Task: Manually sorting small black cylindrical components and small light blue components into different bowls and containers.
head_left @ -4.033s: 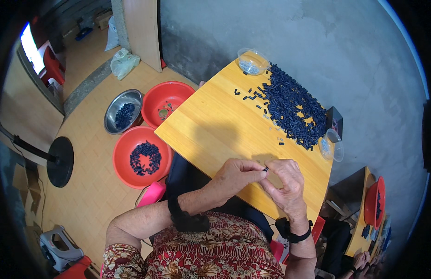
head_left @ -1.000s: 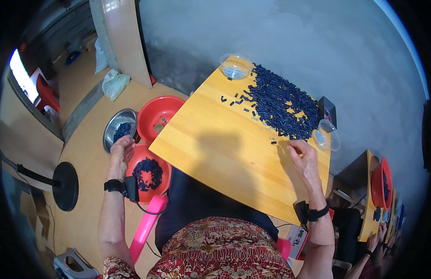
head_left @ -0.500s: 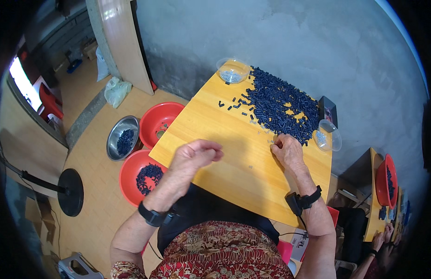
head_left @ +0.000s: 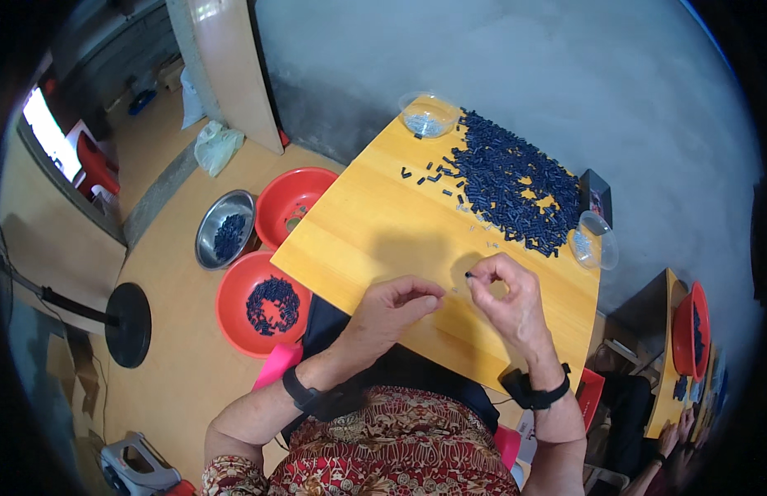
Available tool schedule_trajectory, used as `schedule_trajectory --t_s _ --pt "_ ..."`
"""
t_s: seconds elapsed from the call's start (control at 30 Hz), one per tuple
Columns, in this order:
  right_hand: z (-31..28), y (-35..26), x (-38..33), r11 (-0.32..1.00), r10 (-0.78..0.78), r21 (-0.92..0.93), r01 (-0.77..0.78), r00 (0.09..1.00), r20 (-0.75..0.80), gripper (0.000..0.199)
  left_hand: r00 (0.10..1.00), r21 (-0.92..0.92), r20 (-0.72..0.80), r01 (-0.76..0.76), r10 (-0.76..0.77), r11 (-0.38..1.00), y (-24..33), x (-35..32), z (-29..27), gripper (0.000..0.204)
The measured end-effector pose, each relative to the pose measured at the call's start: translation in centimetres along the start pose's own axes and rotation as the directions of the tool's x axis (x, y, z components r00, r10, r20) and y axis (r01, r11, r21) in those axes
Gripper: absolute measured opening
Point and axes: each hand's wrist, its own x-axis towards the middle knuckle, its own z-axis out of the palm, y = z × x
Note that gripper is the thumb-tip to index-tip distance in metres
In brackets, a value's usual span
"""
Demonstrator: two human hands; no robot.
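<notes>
My right hand (head_left: pixel 516 304) is over the near part of the yellow wooden table (head_left: pixel 342 223), with thumb and forefinger pinched on a small black cylindrical piece (head_left: pixel 469 274). To its left, my left hand (head_left: pixel 390 312) is held with thumb and fingertips drawn together; anything between them is too small to make out. The two hands face each other, a short gap apart. A large spread of black cylindrical pieces (head_left: pixel 499 178) covers the far right of the table. Several small clear pieces (head_left: pixel 492 245) lie at its near edge.
Clear bowls of small pale parts stand at the table's far corner (head_left: pixel 429 126) and right edge (head_left: pixel 583 248), near a dark tray (head_left: pixel 597 198). Red basins (head_left: pixel 234 322) and a steel bowl (head_left: pixel 208 225) sit left on the floor. A co-worker's hands (head_left: pixel 679 428) show at right.
My right hand has come back from the edge of the spread with a black piece in its pinch. My left hand has moved right and toward me, closer to the right hand. The view has shifted slightly.
</notes>
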Motion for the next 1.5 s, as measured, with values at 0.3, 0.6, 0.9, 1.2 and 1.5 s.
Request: schedule_trajectory --t_s 0.3,0.6,0.9,1.2,1.5 --pt "1.8 -3.3 -1.3 0.967 -0.253 -0.013 0.253 0.967 0.001 0.022 0.991 0.034 -0.018 -0.133 0.134 0.991 0.5 -0.4 0.3 0.02" --pt "2.6 -3.2 -1.9 0.967 -0.249 0.024 0.253 0.963 -0.101 0.023 0.998 -0.258 -0.01 0.049 -0.054 0.965 0.7 -0.4 -0.6 0.023" --pt "3.6 -2.9 -2.3 0.942 -0.336 -0.081 0.327 0.925 -0.177 0.019 0.989 -0.314 -0.005 0.137 -0.146 0.939 0.2 -0.2 -0.6 0.024" --pt "4.0 -3.1 -2.5 0.966 -0.253 0.034 0.258 0.961 -0.109 0.017 0.986 0.183 -0.071 -0.139 0.154 0.973 1.2 -0.4 -0.5 0.017" --pt "4.2 -2.5 -2.5 0.96 -0.272 0.022 0.28 0.946 -0.177 0.022 0.993 0.09 -0.012 -0.119 0.12 0.989 1.8 -0.7 -0.3 0.019"
